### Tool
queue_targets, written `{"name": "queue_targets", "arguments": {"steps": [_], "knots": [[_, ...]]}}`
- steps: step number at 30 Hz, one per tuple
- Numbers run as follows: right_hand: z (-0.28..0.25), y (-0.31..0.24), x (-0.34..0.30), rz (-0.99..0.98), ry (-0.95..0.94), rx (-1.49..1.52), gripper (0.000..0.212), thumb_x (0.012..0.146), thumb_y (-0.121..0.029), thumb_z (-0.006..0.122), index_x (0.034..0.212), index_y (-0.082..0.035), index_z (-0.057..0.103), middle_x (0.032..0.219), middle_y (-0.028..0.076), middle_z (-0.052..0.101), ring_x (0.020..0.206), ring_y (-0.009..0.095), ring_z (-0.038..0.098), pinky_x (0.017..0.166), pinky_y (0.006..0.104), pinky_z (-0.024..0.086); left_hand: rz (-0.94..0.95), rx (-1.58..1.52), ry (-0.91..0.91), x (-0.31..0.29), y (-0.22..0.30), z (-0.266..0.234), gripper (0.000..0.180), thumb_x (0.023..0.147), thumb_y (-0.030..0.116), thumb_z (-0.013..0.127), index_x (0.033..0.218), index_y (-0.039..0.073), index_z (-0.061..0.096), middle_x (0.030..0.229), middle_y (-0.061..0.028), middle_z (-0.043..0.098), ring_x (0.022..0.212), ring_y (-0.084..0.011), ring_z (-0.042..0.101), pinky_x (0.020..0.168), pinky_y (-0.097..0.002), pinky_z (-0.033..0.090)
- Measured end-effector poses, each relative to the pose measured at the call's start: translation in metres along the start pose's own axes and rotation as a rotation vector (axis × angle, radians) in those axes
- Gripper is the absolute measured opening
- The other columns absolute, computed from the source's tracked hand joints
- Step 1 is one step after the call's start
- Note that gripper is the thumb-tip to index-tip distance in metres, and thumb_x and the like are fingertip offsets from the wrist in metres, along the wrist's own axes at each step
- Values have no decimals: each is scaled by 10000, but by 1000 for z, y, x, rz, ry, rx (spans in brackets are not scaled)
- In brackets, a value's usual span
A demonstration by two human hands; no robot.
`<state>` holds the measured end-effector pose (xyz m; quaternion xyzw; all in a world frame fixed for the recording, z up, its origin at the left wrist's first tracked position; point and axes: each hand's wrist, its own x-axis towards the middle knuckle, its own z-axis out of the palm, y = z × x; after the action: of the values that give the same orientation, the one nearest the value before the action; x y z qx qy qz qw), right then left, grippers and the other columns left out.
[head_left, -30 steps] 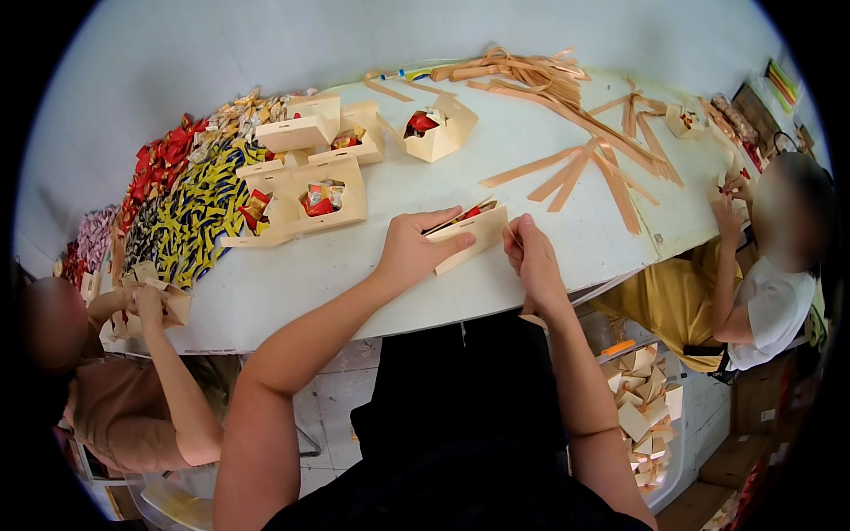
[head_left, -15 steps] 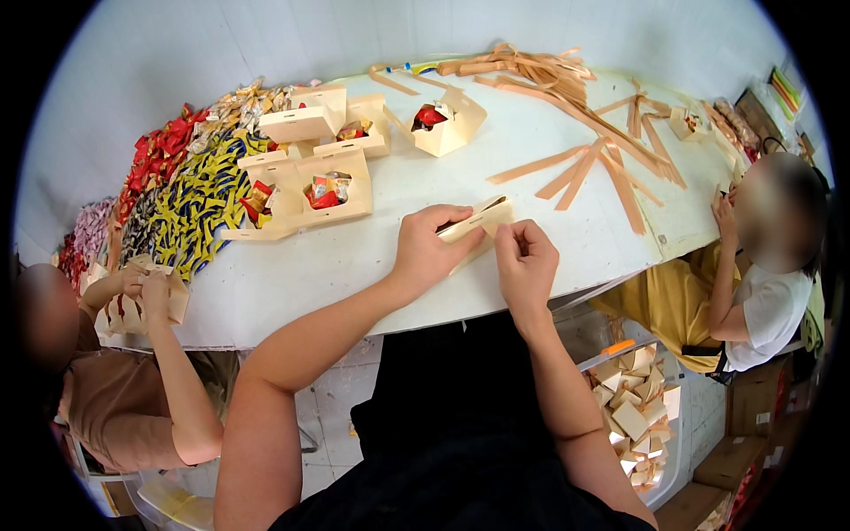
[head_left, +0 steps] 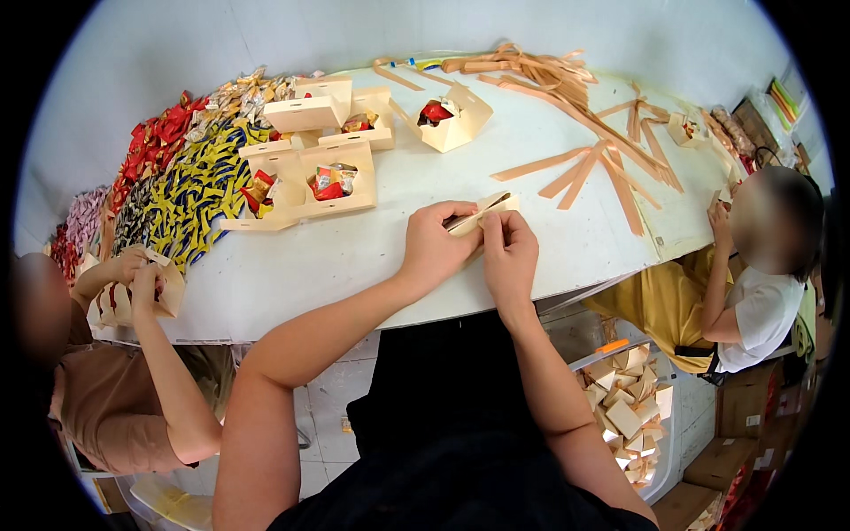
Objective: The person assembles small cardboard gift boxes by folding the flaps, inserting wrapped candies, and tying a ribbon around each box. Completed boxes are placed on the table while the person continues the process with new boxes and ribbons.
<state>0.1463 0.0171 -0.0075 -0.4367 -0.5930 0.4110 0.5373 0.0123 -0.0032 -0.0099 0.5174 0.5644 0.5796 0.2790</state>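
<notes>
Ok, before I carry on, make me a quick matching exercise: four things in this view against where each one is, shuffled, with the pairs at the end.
Things
1. Single cream box
2. Yellow-and-blue wrapped pieces
3. Tan ribbon bundle
4. Heap of small cream boxes

Places
A. Far side of the table, right of centre
B. Between the left hand and the right hand
C. In a clear tub, lower than the tabletop
D. Left part of the table

Pairs: 1-B, 2-D, 3-A, 4-C
</notes>
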Motion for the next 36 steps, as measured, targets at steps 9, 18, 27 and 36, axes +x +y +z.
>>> {"name": "queue_targets", "arguments": {"steps": [9,18,27,36], "knots": [[-28,0,15,26,-128,-110,304,1077,-239,666,952,37,685,716,86,615,672,145,540,644,355,475,-122,-105,-270,14,11,-26,215,1017,129,748,1106,-52,822,1116,-106,783,954,-153,716,830,-272,569],[-35,-5,11,-35,-189,-208,273,1118,-210,604,987,21,665,788,72,652,723,124,555,675,328,478,107,143,-207,10,26,-10,136,994,93,766,1012,-31,820,978,-101,762,777,-139,704,645,-285,554],[-41,-27,11,-58,-162,-441,428,1025,-400,715,912,9,661,774,178,685,697,315,653,677,440,525,19,165,-107,8,10,7,205,1114,185,587,1113,-19,606,1059,-125,715,820,-188,722,729,-327,599],[-65,-33,23,110,-180,-571,437,823,-444,800,842,-37,640,713,141,697,700,316,707,691,436,572,-152,-531,273,52,34,-26,242,1208,255,355,1240,23,417,1162,-186,656,1059,-311,753,984,-447,633]]}}
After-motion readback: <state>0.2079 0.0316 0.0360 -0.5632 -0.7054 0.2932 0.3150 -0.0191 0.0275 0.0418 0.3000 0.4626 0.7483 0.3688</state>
